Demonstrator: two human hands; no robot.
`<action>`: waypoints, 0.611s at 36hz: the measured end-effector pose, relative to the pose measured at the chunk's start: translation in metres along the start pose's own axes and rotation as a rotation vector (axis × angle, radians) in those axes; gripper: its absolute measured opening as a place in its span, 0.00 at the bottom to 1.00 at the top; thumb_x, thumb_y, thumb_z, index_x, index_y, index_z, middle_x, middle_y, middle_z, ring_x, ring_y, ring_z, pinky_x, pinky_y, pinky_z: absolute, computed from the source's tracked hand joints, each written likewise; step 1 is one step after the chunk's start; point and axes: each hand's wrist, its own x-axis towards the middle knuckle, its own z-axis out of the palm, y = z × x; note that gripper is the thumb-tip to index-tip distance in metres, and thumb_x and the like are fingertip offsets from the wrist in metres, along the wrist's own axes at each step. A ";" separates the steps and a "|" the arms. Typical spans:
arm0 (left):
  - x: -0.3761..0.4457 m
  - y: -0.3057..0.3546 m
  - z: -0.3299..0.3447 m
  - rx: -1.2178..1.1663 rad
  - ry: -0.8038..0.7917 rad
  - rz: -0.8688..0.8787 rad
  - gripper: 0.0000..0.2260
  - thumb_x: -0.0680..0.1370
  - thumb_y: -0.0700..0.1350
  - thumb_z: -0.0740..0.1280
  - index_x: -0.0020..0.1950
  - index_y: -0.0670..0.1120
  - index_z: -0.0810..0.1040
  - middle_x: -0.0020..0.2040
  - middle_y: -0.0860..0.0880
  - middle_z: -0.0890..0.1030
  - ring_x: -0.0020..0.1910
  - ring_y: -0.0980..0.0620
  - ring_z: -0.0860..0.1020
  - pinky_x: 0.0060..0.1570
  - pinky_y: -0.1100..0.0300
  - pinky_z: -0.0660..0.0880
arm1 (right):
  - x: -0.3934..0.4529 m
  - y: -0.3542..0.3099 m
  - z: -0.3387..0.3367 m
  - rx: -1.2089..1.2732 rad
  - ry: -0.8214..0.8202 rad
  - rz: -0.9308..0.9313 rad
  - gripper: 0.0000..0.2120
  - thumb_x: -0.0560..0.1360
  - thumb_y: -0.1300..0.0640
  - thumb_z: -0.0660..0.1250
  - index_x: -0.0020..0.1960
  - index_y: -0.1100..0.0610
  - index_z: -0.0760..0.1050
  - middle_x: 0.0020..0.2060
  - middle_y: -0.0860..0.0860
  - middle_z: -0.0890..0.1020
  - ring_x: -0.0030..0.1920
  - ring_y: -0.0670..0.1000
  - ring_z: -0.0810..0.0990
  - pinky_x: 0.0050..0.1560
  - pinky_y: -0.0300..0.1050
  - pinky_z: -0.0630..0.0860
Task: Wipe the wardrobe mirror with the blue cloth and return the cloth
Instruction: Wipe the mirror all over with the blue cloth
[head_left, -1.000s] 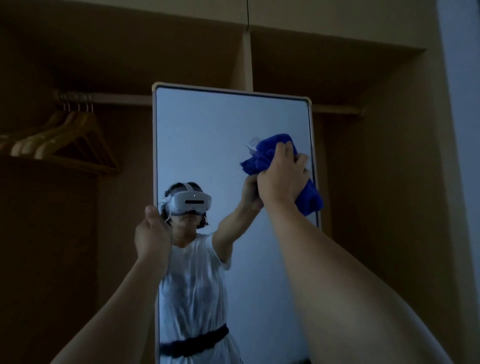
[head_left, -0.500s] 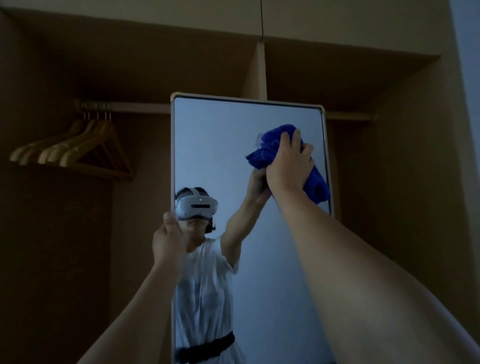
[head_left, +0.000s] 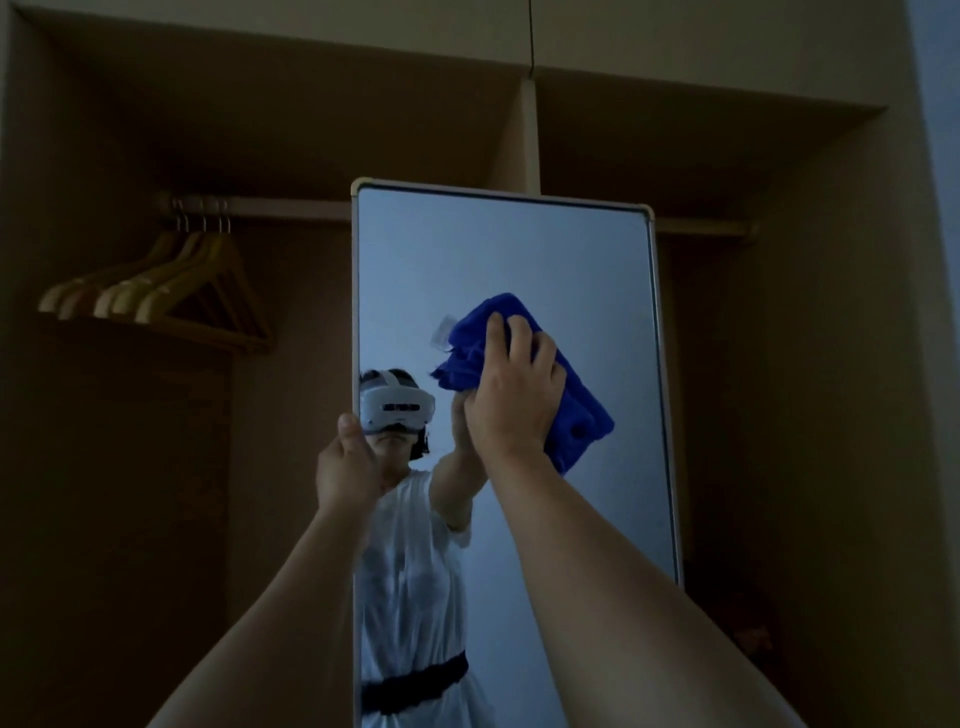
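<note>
Wiping is what is going on now, isn't it?

— Yes. See the big brown wooden wardrobe (head_left: 831, 364). Standing in front of it is the tall mirror with a pale thin frame (head_left: 519, 249).

— Where is the cloth?

— The fluffy blue cloth (head_left: 582, 415) is flat against the glass, in the upper half, nearer the mirror's right edge than its left. The right hand (head_left: 511, 400) lies on top of it, fingers spread a bit and curled into the folds, pushing it on the glass.

— And the other hand?

— The left hand (head_left: 348, 467) is at the mirror's left edge, thumb up. I think it grips the frame to keep it steady, but its fingers are hidden, so I cannot tell for sure.

— What are those yellow things?

— Wooden hangers (head_left: 156, 296) on a rail, up near the wardrobe's top left corner.

— Is the job nearly done?

— I'd say not. The wiping is in the middle. The lower glass may need a rub, and the cloth must go back after.
</note>
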 end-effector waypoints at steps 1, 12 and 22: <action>0.000 0.000 0.000 0.003 0.003 -0.006 0.30 0.81 0.58 0.48 0.53 0.34 0.76 0.37 0.41 0.78 0.38 0.43 0.77 0.34 0.57 0.70 | 0.005 -0.001 0.000 0.001 -0.018 -0.002 0.33 0.69 0.60 0.68 0.72 0.58 0.63 0.68 0.56 0.68 0.64 0.60 0.68 0.58 0.55 0.70; -0.007 0.007 -0.002 -0.065 -0.022 -0.100 0.30 0.80 0.60 0.49 0.57 0.35 0.75 0.50 0.34 0.79 0.50 0.36 0.78 0.45 0.47 0.77 | 0.034 -0.020 -0.004 0.007 -0.003 -0.080 0.34 0.72 0.62 0.67 0.74 0.60 0.57 0.71 0.56 0.66 0.67 0.59 0.66 0.63 0.54 0.68; -0.004 0.006 -0.005 -0.096 -0.109 -0.068 0.23 0.81 0.57 0.48 0.46 0.45 0.76 0.34 0.47 0.77 0.33 0.53 0.76 0.31 0.61 0.70 | -0.028 -0.035 0.005 0.150 0.052 -0.183 0.29 0.66 0.60 0.73 0.66 0.59 0.73 0.64 0.55 0.76 0.61 0.60 0.75 0.54 0.56 0.75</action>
